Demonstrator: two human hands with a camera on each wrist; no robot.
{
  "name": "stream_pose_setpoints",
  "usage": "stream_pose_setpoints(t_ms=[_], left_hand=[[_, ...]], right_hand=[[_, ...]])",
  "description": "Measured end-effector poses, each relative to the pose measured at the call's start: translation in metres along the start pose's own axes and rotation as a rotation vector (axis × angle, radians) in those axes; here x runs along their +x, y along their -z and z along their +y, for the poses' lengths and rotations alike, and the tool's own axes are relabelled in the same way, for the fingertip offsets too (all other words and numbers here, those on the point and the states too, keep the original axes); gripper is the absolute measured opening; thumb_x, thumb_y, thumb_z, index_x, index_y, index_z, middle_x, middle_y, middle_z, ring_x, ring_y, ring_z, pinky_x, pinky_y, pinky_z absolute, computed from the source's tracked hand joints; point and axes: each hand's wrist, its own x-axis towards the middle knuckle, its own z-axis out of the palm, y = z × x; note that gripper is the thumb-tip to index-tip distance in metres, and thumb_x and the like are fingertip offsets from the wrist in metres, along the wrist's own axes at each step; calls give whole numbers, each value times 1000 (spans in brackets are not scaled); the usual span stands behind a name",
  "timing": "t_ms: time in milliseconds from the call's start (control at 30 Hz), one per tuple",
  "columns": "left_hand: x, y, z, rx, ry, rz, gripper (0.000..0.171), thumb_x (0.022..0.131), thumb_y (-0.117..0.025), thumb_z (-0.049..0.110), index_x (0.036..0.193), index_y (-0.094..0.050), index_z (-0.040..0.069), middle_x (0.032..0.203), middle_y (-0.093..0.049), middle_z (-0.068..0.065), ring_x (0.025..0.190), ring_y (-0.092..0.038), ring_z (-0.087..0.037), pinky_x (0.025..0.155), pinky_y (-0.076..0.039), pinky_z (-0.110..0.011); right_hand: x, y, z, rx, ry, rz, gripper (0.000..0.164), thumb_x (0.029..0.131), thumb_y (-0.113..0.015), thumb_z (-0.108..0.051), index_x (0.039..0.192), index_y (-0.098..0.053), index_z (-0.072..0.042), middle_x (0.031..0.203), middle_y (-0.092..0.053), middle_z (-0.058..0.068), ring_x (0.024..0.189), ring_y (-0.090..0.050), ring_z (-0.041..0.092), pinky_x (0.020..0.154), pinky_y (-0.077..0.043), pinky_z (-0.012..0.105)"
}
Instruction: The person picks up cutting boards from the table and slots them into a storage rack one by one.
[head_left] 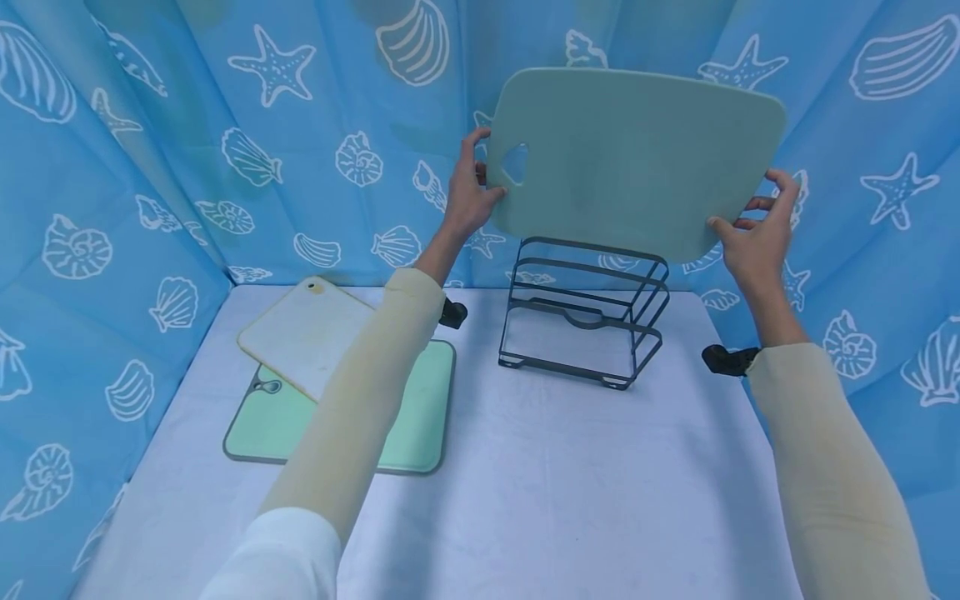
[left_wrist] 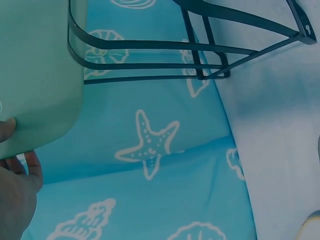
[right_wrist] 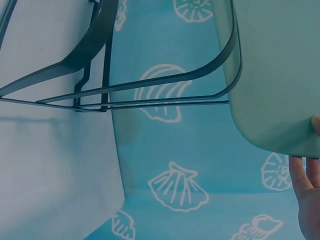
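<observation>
A large green cutting board [head_left: 630, 158] is held up in the air above a black wire rack [head_left: 581, 317]. My left hand [head_left: 471, 187] pinches its left end beside the handle hole, thumb on the near face and fingers behind. With the right hand [head_left: 759, 237] I pinch the lower right edge the same way. In the left wrist view the board's rounded corner [left_wrist: 45, 100] hangs close to the rack's upper bars [left_wrist: 150, 45]. The right wrist view shows the opposite corner [right_wrist: 280, 100] near the rack's curved bars [right_wrist: 200, 75]; whether they touch I cannot tell.
On the left of the white table [head_left: 562, 483] lies a mint cutting board [head_left: 420, 408] with a grey rim. A white board [head_left: 307, 333] with a tan edge rests partly on it. Behind the table hangs a blue shell-print curtain [head_left: 322, 208].
</observation>
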Motion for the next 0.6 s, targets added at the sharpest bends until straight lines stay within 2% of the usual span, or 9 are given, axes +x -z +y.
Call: stream_pose_setpoints(t_ms=[300,600], left_hand=[[-5,-1,-7,11,-15,10,77,88,-66,-10,151,-30,17,110,-53,-19,91,-52,-24,81,-49,-34],[-10,-3,-15,3,16,4,77,88,-65,-10,150,-30,18,118,-55,-20,98,-57,-27,86,-53,-37]], right_hand=[[-3,-5,5,3,-30,0,73,94,-70,-25,148,-25,-44,119,-42,-10,97,-54,9,98,-48,34],[-8,-8,12,-11,-21,-6,72,95,-68,-21,149,-25,-42,116,-41,-10,93,-52,7,96,-50,35]])
